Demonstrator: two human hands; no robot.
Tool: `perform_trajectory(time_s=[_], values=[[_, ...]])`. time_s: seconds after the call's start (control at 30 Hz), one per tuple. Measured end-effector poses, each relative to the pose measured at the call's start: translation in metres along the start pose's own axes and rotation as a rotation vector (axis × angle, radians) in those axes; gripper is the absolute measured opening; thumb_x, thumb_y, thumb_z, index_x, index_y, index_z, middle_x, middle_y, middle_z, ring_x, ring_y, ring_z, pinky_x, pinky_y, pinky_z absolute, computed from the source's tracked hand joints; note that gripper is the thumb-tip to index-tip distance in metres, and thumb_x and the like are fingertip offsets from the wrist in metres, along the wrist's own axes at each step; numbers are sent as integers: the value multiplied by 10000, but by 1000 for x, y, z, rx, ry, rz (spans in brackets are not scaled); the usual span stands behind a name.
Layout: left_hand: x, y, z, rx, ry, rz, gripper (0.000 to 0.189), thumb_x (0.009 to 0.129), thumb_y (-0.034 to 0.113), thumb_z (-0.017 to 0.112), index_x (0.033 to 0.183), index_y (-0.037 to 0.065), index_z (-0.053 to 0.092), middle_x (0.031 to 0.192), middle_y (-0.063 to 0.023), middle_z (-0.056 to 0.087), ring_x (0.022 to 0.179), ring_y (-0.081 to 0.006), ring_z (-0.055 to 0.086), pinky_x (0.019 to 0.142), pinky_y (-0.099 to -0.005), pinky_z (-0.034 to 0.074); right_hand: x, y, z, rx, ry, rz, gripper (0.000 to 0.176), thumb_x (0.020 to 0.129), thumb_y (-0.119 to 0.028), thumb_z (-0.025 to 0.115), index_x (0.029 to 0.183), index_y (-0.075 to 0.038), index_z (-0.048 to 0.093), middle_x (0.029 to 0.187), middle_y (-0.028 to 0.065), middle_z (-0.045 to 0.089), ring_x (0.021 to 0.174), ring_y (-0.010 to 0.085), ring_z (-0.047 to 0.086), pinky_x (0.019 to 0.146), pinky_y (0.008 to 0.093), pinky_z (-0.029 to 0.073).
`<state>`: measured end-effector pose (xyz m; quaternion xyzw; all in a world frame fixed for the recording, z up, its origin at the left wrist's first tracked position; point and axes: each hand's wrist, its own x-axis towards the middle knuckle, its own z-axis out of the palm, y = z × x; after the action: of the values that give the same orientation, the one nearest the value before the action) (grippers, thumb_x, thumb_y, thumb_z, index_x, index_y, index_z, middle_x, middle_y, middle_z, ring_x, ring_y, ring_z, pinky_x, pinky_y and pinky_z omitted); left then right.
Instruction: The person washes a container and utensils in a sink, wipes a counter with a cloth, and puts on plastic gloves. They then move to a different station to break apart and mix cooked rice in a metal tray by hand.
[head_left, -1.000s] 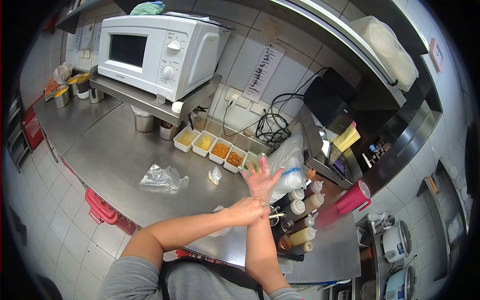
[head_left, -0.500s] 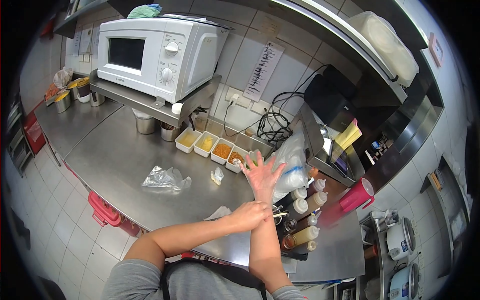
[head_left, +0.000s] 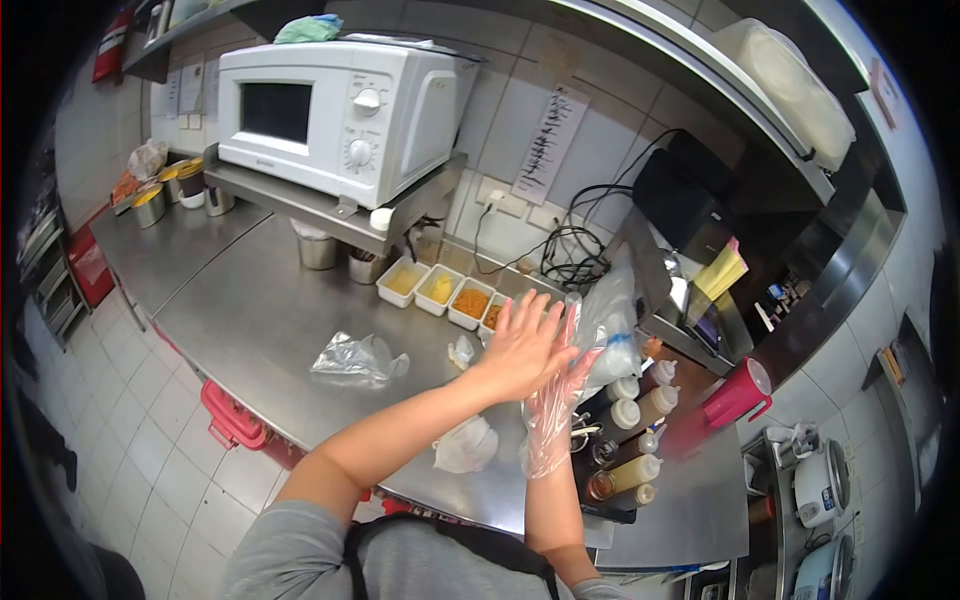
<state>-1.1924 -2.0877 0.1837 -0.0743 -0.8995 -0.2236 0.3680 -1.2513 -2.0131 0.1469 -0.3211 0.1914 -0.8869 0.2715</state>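
Observation:
A thin clear plastic glove (head_left: pixel 548 440) covers my right hand (head_left: pixel 572 385), its loose cuff reaching down over the wrist. That hand is raised with fingers stretched out, partly hidden behind my left hand (head_left: pixel 522 350). Bare and open, my left hand lies across the gloved fingers, its thumb right at them. Beneath my forearms is the steel counter (head_left: pixel 250 320). On it, left of the hands, lie a crumpled clear plastic bag (head_left: pixel 360 362) and a small wad of plastic (head_left: pixel 461 352). A whitish crumpled sheet (head_left: pixel 466 445) rests below my left forearm.
Several white tubs of toppings (head_left: pixel 470 303) line the counter's back, beside metal canisters (head_left: pixel 317 248). A white microwave (head_left: pixel 330 120) stands on a raised shelf. To the right are squeeze bottles (head_left: pixel 635 470), a bulky plastic bag (head_left: pixel 610 310) and a pink pitcher (head_left: pixel 735 395).
My left hand has let go of the right wrist and moved up to the gloved fingers, opening out. The whitish sheet shows more fully. The view has shifted slightly.

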Motion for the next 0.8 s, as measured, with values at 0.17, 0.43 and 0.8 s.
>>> perform_trajectory(time_s=[0.17,0.43,0.8], values=[[-17,15,37,-125,30,-71,626,913,418,345,1278,-89,298,1302,-298,291,1312,-469,113,1045,-579,58,3,-6,11,108,-108,-49,697,814,-667,392,1403,-346,200,1462,38,218,1290,391,260,953,645,279],[-59,34,48,-651,295,-303,711,913,411,423,1356,-64,132,1306,-379,265,1278,-437,261,1008,-455,285,10,-33,24,64,-224,-269,606,837,-614,423,1368,-348,300,1439,-82,254,1288,375,268,975,627,278],[-101,28,35,-438,-127,-374,467,931,395,398,745,2,568,582,-272,535,581,-461,538,557,-512,438,-1,-10,26,39,-203,-288,630,847,-576,445,1378,-264,314,1472,6,197,1333,383,165,1025,558,260]])
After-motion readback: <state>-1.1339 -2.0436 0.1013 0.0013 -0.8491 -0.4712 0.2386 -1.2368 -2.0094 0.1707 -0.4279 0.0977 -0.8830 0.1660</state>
